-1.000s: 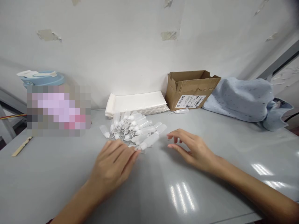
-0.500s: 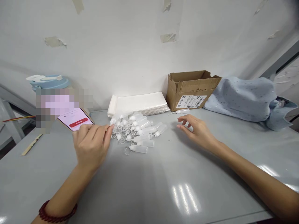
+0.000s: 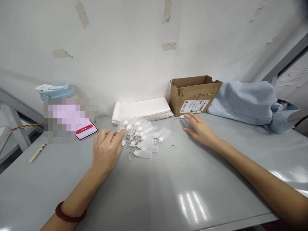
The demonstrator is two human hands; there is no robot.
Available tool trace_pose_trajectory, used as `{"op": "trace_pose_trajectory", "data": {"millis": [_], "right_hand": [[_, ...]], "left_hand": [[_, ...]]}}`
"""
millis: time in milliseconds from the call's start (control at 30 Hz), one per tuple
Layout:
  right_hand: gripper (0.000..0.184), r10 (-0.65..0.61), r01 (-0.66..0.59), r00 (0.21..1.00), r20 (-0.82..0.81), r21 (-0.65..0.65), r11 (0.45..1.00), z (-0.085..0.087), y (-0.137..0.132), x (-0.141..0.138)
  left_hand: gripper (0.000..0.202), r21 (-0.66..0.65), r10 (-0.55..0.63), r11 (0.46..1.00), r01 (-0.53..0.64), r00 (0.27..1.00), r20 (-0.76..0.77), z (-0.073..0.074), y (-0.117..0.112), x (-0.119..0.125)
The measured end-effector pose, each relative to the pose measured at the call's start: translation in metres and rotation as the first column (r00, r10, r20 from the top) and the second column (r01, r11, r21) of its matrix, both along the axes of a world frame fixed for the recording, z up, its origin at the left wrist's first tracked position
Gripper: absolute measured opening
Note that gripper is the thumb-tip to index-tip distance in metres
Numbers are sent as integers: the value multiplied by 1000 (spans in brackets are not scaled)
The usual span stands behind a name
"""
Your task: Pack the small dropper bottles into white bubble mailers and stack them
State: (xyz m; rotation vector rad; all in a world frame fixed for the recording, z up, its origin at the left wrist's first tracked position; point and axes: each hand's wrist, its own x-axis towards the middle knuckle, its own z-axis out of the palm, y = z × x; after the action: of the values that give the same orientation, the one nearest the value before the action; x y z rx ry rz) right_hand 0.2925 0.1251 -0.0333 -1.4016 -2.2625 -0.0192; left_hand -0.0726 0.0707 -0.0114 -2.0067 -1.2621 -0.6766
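A heap of small clear plastic dropper bottles (image 3: 146, 142) with white caps and looped cap straps lies mid-table. At the heap's left edge is my left hand (image 3: 107, 149), back up, fingers curled and close together. Its fingertips reach the nearest caps, and what they hold, if anything, is hidden. My right hand (image 3: 202, 130) is open, thumb apart from the fingers, low over the table before the cardboard box. Its fingertips are at a single dropper bottle (image 3: 181, 117) lying apart from the heap, partly covered by the fingers.
White padded envelopes (image 3: 144, 109) are stacked behind the heap. An open cardboard box (image 3: 192, 94) stands beside them, with a blue speckled cloth bundle (image 3: 243, 102) to its right. At left are a lit phone (image 3: 88, 130), a blue lidded container (image 3: 57, 91) and a yellowish strip (image 3: 37, 153).
My left hand has moved right, further over the heap's left edge. My right hand has reached slightly forward to the single bottle. The view has shifted a little.
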Motion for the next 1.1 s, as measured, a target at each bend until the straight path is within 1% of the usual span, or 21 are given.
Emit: {"op": "trace_pose_trajectory", "data": {"millis": [133, 267, 433, 600, 767, 867, 1000, 1100], "right_hand": [[45, 12, -11, 1000, 27, -23, 1000, -4, 5, 4], [46, 20, -19, 998, 52, -30, 999, -5, 8, 7], [45, 10, -8, 996, 89, -30, 1000, -4, 9, 7], [45, -13, 12, 991, 136, 10, 1000, 0, 10, 5], [35, -43, 36, 981, 191, 38, 999, 0, 9, 3], [33, -35, 27, 978, 206, 40, 999, -1, 9, 2], [31, -28, 22, 979, 200, 35, 999, -1, 10, 4], [30, -11, 4, 986, 169, 42, 999, 4, 9, 3]], "left_hand": [[9, 26, -32, 999, 30, 996, 87, -2, 3, 2], [7, 47, -69, 997, 64, 991, 114, 0, 1, 7], [11, 28, -111, 994, 108, 978, 177, 5, -9, 18], [11, 10, -151, 988, 153, 964, 219, 12, -21, 28], [10, -3, -147, 988, 152, 960, 240, 14, -24, 28], [10, 4, -144, 989, 148, 959, 245, 14, -23, 27], [10, 5, -147, 989, 150, 957, 252, 14, -24, 27], [10, -13, -143, 988, 152, 952, 269, 14, -26, 28]]}}
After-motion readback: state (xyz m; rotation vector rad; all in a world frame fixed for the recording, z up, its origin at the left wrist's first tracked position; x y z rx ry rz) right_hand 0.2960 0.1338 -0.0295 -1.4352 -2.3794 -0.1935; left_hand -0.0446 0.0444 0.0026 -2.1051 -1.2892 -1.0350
